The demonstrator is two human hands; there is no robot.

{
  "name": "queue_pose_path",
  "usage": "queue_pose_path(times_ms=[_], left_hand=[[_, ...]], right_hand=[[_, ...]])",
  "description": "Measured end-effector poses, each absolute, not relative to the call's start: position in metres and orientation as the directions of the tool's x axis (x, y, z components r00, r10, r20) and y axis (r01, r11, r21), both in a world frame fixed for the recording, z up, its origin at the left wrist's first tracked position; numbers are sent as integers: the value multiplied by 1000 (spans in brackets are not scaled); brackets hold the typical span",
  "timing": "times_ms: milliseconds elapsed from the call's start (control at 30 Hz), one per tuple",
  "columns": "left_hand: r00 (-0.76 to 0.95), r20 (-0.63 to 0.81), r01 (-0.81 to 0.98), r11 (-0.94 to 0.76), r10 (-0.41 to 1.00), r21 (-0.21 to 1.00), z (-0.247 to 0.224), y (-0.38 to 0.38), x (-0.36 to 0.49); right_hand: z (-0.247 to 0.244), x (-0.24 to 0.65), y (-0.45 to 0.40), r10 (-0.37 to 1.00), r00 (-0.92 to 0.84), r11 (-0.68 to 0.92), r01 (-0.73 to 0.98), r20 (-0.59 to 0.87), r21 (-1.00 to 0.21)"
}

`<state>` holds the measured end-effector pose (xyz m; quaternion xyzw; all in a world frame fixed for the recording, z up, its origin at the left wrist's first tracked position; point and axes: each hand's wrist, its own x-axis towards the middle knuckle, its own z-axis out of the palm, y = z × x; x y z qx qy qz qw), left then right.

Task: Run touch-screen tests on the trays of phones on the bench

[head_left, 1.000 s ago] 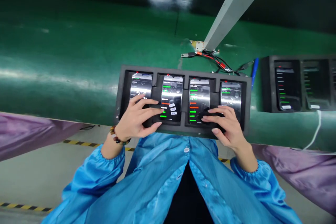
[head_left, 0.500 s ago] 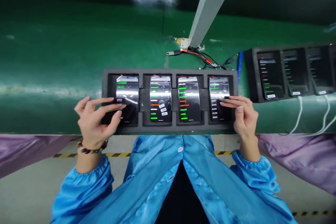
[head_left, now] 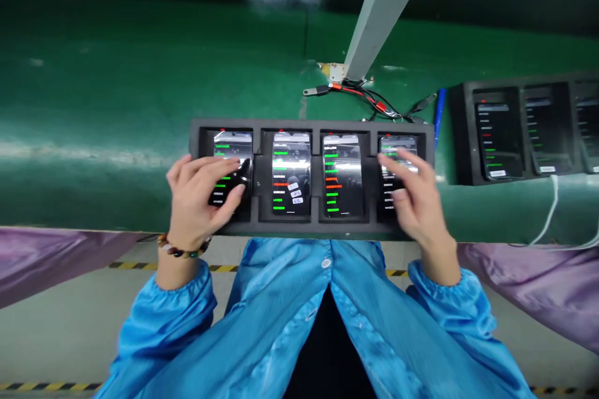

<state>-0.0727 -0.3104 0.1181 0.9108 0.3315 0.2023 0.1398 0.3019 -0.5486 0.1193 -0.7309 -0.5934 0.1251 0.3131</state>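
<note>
A black foam tray [head_left: 256,224] lies along the bench's near edge, with a lit smartphone in each compartment. My left hand [head_left: 199,199] is over the leftmost phone [head_left: 234,143], thumb and fingers apart above its screen; whether they touch the glass I cannot tell. Over the rightmost phone [head_left: 388,196] my right hand [head_left: 416,196] is spread, a fingertip near the upper left of the screen. Between them sit the second phone [head_left: 281,165], bearing small white stickers [head_left: 295,193], and the third phone [head_left: 344,199]. Green, white and red text lines fill the screens.
Another foam tray [head_left: 463,137] with phones stands to the right, white cables [head_left: 552,206] running from it. Behind my tray are tangled black and red cables [head_left: 374,100], a blue pen-like stick [head_left: 439,113] and a grey post [head_left: 386,12]. Lilac sleeves [head_left: 528,287] show at both sides.
My left hand has moved right and further over the leftmost phone, whose screen now lists more coloured lines. My right hand has moved up and left across the rightmost screen. The view has shifted slightly.
</note>
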Motion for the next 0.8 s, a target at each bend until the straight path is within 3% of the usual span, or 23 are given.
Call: queue_pose_path(times_ms=[100, 233, 333, 500, 700, 800], left_hand=[[617, 297, 621, -683, 729, 385, 119, -309, -91], [556, 292, 663, -627, 778, 410, 114, -308, -100], [540, 279, 670, -606, 794, 428, 109, -308, -97], [550, 288, 654, -619, 784, 435, 106, -309, -95], [547, 348, 624, -647, 762, 438, 105, -310, -99], [555, 352, 620, -656, 754, 430, 103, -309, -99]], right_hand=[[115, 325, -579, 861, 455, -252, 769, 226, -587], [104, 329, -602, 841, 426, -74, 700, 332, -711], [102, 308, -584, 821, 448, -78, 702, 354, -708], [112, 271, -536, 982, 111, 12, 769, 151, -639], [115, 249, -521, 943, 93, 179, 667, 320, -723], [116, 225, -501, 972, 5, 167, 696, 237, -698]])
